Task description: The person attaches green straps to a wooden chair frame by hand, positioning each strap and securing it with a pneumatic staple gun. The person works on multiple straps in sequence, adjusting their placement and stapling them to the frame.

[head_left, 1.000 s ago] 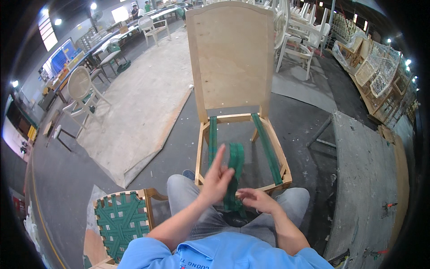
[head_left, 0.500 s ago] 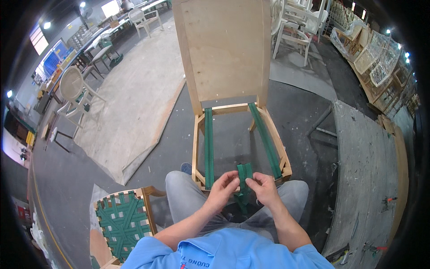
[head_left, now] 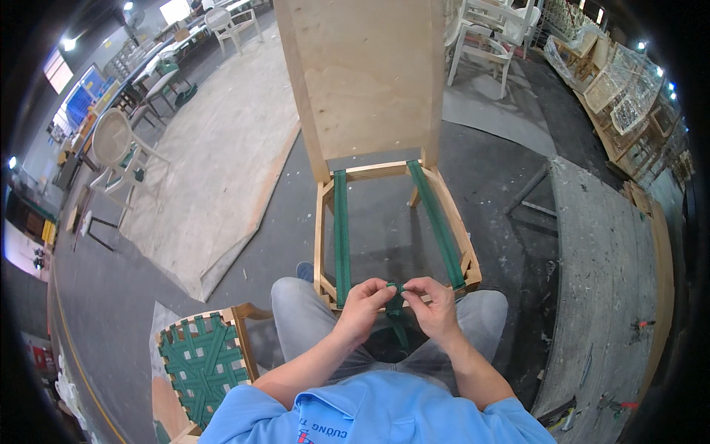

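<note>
A wooden chair frame (head_left: pixel 324 222) with a tall plywood back (head_left: pixel 362 81) stands in front of me, its seat side toward my knees. Two green webbing straps run from the seat's back rail to its front, one on the left (head_left: pixel 341 229) and one on the right (head_left: pixel 436 222). Over the front rail, my left hand (head_left: pixel 362 305) and my right hand (head_left: pixel 433 300) pinch the end of a loose green webbing strap (head_left: pixel 398 302) between them. The rest of this strap hangs down between my thighs.
A seat frame woven with green webbing (head_left: pixel 203 362) is close by on the left. At the right, a grey board (head_left: pixel 603 288) carries hand tools. Pale sheeting (head_left: pixel 214 148) covers part of the floor; several white chairs (head_left: pixel 492 44) stand farther off.
The strap's upper end stood up flat between my hands; now it is folded down into a short edge at my fingertips. The view has shifted slightly.
</note>
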`<action>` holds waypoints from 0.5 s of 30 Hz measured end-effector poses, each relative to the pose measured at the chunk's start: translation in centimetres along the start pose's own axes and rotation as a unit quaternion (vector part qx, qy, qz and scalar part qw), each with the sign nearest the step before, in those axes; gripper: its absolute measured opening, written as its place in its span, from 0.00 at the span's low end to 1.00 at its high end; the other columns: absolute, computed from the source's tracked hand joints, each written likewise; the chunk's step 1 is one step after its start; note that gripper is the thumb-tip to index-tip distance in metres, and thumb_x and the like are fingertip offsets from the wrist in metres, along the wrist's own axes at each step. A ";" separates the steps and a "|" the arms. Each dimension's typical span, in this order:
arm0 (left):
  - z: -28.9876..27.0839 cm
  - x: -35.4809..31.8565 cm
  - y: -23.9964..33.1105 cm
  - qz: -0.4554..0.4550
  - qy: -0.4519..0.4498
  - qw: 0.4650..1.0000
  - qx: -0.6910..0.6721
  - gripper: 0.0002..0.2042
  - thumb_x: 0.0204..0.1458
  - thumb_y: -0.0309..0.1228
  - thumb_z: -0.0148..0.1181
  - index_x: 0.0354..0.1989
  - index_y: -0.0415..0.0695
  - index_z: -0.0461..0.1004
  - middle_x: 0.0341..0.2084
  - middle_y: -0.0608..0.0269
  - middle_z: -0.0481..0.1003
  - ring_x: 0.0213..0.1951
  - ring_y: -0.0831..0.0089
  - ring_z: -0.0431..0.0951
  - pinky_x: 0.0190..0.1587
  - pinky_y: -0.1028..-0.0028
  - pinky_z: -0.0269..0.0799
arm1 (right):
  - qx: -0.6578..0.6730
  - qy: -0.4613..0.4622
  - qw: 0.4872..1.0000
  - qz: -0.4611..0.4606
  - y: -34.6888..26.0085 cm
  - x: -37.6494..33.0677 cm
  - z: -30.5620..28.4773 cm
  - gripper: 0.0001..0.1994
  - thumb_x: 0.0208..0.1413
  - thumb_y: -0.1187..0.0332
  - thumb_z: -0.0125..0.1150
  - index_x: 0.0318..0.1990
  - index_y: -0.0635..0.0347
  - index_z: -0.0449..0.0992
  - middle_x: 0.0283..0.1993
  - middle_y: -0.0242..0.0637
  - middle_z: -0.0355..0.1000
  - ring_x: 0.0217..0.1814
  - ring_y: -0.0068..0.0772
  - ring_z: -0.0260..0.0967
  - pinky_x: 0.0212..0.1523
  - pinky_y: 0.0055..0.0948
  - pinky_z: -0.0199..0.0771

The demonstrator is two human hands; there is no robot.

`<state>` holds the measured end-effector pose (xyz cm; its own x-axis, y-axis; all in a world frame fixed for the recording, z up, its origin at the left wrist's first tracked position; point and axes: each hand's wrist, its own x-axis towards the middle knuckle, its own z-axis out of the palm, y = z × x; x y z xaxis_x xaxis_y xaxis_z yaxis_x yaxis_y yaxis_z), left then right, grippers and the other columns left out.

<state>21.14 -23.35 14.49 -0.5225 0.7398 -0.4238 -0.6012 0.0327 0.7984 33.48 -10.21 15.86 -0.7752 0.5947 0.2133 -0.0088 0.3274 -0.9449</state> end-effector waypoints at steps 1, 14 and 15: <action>0.0 0.0 0.1 0.001 0.000 1.000 0.009 0.04 0.62 0.28 0.63 0.39 0.42 0.78 0.32 0.70 0.78 0.35 0.82 0.75 0.40 0.79 0.69 | -0.008 0.000 1.000 -0.004 0.0 0.1 -0.1 0.06 0.56 0.79 0.68 0.40 0.63 0.79 0.36 0.38 0.80 0.38 0.29 0.80 0.41 0.27 0.78; 1.3 1.0 1.1 0.200 0.079 0.952 0.219 0.11 0.56 0.24 0.69 0.46 0.39 0.78 0.36 0.66 0.79 0.42 0.76 0.78 0.43 0.75 0.74 | -0.103 0.010 0.991 -0.086 0.7 2.9 -0.1 0.07 0.54 0.81 0.66 0.39 0.62 0.78 0.38 0.42 0.76 0.38 0.42 0.77 0.36 0.35 0.76; 1.3 1.5 1.3 0.265 0.088 0.912 0.299 0.11 0.54 0.24 0.70 0.45 0.40 0.79 0.37 0.64 0.78 0.42 0.72 0.79 0.43 0.73 0.74 | -0.109 0.008 0.990 -0.088 0.8 3.4 -0.1 0.07 0.53 0.81 0.66 0.39 0.62 0.78 0.38 0.42 0.76 0.38 0.43 0.76 0.36 0.36 0.76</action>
<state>20.35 -21.35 15.46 -0.7651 0.6401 0.0701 0.1751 0.1020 0.9793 30.91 -7.82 15.84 -0.7631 0.5256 0.3761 -0.0054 0.5768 -0.8169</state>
